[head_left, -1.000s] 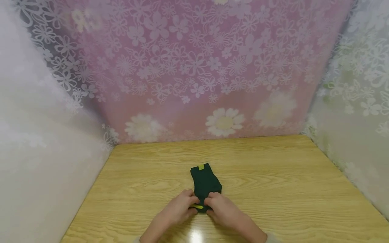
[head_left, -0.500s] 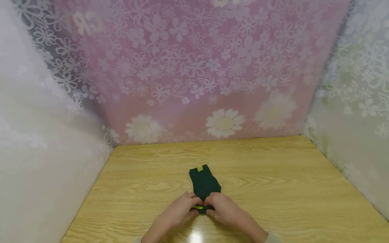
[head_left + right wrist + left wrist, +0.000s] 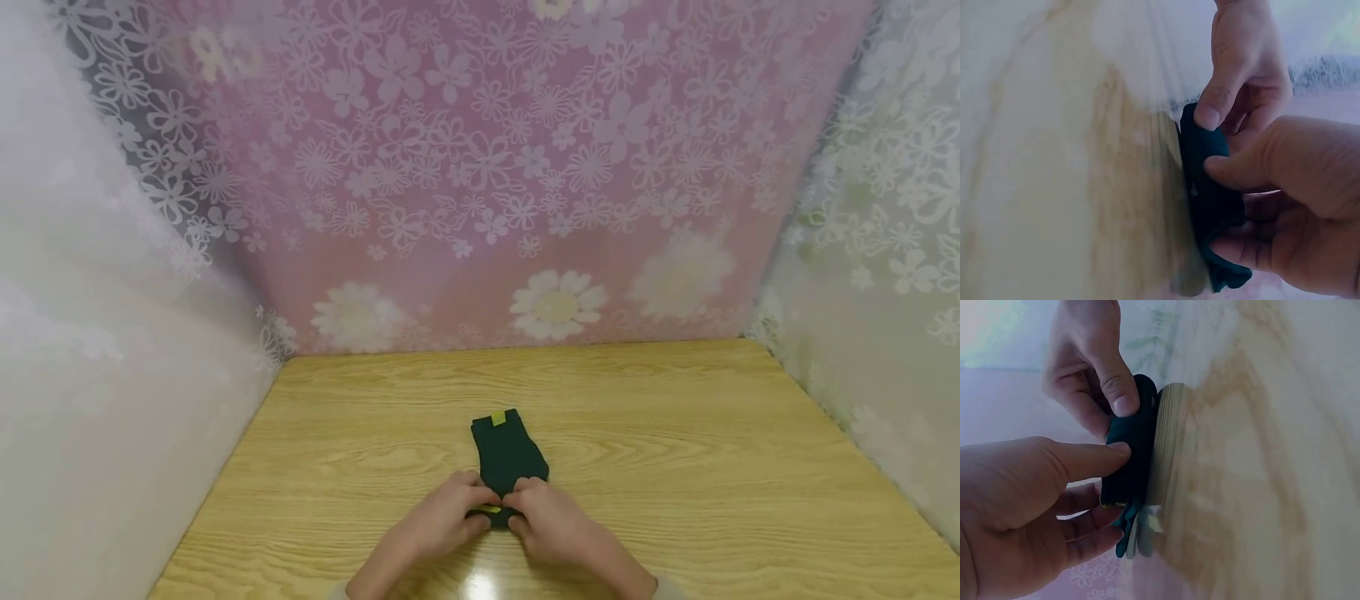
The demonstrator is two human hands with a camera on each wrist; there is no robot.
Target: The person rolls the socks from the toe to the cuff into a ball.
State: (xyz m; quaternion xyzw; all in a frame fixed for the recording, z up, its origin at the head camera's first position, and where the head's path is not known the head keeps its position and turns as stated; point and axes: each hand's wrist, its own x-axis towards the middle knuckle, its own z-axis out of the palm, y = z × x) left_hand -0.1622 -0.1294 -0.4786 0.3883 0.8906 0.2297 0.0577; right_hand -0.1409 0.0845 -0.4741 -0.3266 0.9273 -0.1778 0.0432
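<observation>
Left hand (image 3: 444,514) and right hand (image 3: 552,518) are both pinching the rolled near end of the sock (image 3: 512,457), nearly tip to tip. A yellow strip (image 3: 490,508) is peeking out at the left one. The rest of the sock is lying just beyond the grip, tag (image 3: 498,418) showing at its far end. Table's (image 3: 660,433) spreading all around, pink backdrop (image 3: 450,287) rising well past that.

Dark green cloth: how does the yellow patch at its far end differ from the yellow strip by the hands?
The yellow patch looks squarish; the yellow strip looks narrow. The patch lies clear of the left hand; the strip is directly beside that hand. Both are on the dark green cloth.
</observation>
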